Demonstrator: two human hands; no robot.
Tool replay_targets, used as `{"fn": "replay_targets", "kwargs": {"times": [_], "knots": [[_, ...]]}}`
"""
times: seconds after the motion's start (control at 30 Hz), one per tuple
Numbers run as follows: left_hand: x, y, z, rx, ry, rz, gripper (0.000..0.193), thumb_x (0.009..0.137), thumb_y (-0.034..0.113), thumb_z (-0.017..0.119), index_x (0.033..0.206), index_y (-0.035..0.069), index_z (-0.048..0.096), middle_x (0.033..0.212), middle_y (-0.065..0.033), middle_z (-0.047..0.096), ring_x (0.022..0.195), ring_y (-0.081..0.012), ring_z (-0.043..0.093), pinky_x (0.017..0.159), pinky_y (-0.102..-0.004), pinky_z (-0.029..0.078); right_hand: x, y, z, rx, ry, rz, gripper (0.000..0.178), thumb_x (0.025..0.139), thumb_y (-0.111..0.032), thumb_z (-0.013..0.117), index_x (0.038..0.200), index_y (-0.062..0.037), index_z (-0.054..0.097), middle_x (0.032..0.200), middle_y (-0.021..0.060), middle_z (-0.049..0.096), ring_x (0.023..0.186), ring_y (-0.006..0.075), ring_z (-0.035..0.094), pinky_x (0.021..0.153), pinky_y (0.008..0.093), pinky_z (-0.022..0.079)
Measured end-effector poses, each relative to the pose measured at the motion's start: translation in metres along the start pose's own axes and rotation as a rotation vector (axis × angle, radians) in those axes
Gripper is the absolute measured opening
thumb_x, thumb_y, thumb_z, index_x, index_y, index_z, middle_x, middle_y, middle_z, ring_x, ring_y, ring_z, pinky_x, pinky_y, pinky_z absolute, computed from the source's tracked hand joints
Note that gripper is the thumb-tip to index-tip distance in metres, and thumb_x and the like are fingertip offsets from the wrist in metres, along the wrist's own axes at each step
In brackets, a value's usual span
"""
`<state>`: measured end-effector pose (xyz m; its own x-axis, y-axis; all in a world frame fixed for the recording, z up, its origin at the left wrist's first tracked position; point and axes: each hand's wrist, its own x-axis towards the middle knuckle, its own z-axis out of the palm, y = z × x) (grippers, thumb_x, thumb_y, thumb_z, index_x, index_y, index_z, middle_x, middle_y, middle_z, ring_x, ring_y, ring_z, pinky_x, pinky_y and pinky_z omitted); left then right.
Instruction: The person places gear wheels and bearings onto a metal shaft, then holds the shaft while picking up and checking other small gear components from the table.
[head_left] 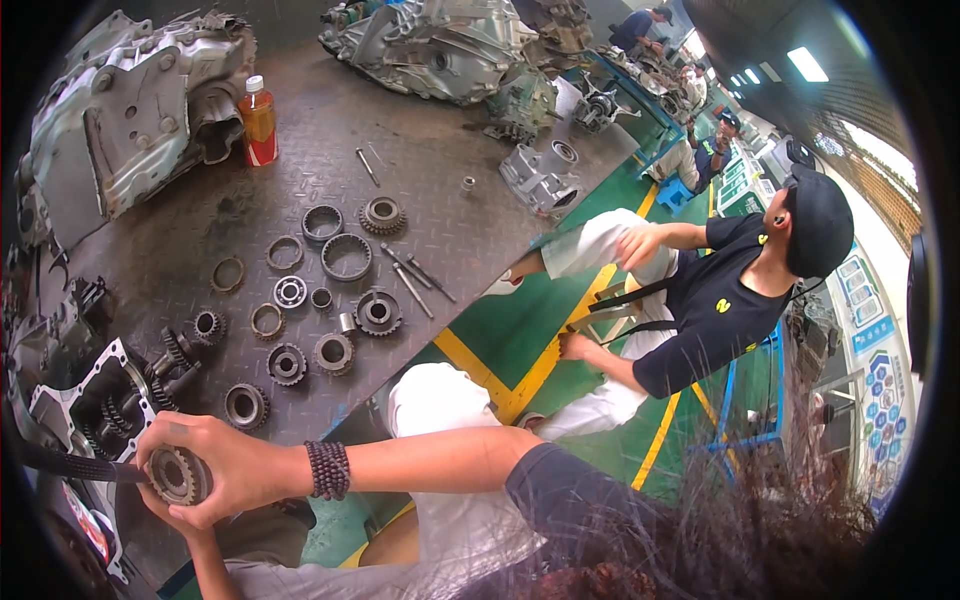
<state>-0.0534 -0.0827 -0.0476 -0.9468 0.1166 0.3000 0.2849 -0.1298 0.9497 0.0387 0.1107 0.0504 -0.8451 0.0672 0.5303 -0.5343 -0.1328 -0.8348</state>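
At the lower left, above the near table edge, my right hand (225, 470), with a dark bead bracelet at the wrist, is closed around a toothed metal gear (178, 476). My left hand (178, 516) comes up from below against the gear's lower side, its fingers closed there and partly hidden by the right hand and the gear. Just beyond, a loose gear (246, 406) lies on the dark metal table (300, 110). Several gears, rings, a ball bearing (290, 292) and a toothed sleeve (346, 258) are spread out further back.
Thin metal rods (412, 290) lie right of the gears. An opened gearbox housing (70, 410) stands at left, beside a black strap (75, 464). Behind are a large casing (130, 120), a drink bottle (258, 122) and another transmission (430, 50). A person in a black cap (822, 220) sits at right.
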Motion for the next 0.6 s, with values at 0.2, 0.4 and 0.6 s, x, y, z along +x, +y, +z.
{"fn": "replay_targets", "kwargs": {"times": [0.2, 0.4, 0.6], "knots": [[0.004, -0.007, 0.004, 0.031, 0.005, 0.018, 0.033, 0.111, 0.032, 0.054, 0.109, 0.002, 0.069, 0.099, -0.0050, 0.069, 0.092, -0.0157, 0.067, 0.082, -0.0347, 0.056, 0.000, -0.003, -0.002, -0.008, 0.000, -0.004, 0.048, 0.075, -0.020, 0.081, 0.116, -0.0055, 0.060, 0.113, 0.0116, 0.063, 0.107, 0.0298, 0.064, 0.096, 0.0397, 0.053], [0.001, -0.011, -0.029, 0.227, 0.051, 0.112, 0.035, 0.111, 0.033, 0.055, 0.105, 0.003, 0.072, 0.095, -0.0045, 0.071, 0.088, -0.0160, 0.068, 0.079, -0.0354, 0.056, 0.003, -0.004, 0.005, -0.092, -0.011, -0.040, 0.049, 0.077, -0.022, 0.084, 0.119, -0.0048, 0.067, 0.121, 0.0117, 0.068, 0.117, 0.0266, 0.066, 0.105, 0.0389, 0.051], [0.004, 0.047, 0.028, 0.259, -0.029, 0.174, 0.031, 0.113, 0.030, 0.056, 0.103, 0.002, 0.062, 0.085, -0.0032, 0.065, 0.080, -0.0123, 0.061, 0.075, -0.0304, 0.051, 0.001, -0.014, -0.011, -0.199, -0.007, 0.048, 0.051, 0.079, -0.016, 0.087, 0.124, -0.0055, 0.066, 0.119, 0.0076, 0.070, 0.112, 0.0180, 0.068, 0.101, 0.0343, 0.054]]}}
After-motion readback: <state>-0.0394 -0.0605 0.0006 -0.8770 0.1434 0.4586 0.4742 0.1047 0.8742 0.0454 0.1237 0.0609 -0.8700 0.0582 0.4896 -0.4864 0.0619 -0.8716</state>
